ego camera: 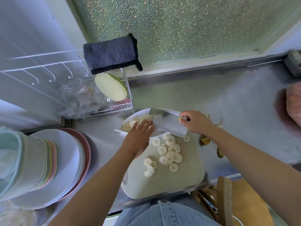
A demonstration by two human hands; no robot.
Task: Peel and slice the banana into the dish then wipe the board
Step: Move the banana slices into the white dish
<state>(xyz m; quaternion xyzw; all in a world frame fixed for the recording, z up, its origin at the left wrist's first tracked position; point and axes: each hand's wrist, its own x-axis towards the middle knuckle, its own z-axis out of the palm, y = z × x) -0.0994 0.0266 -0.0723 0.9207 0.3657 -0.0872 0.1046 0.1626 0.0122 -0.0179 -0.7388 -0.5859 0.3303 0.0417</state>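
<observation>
A pale cutting board [175, 183] lies on the steel counter with several banana slices [170, 156] scattered on it. Beyond it sits a white dish [140, 114] holding a few slices [130, 124]. My right hand [195, 122] grips the handle of a broad cleaver [169, 124], whose flat blade lies tilted over the dish. My left hand [140, 132] has straight fingers laid against the blade's face above the dish. The banana peel [217, 144] lies on the counter to the right of the board.
A stack of plates and bowls [48, 163] fills the left. A wire dish rack [112, 106] with a green plate [110, 87] and a grey cloth [112, 54] stands behind the dish. A pink object [293, 103] sits at the far right. A wooden chair [228, 201] stands below the counter.
</observation>
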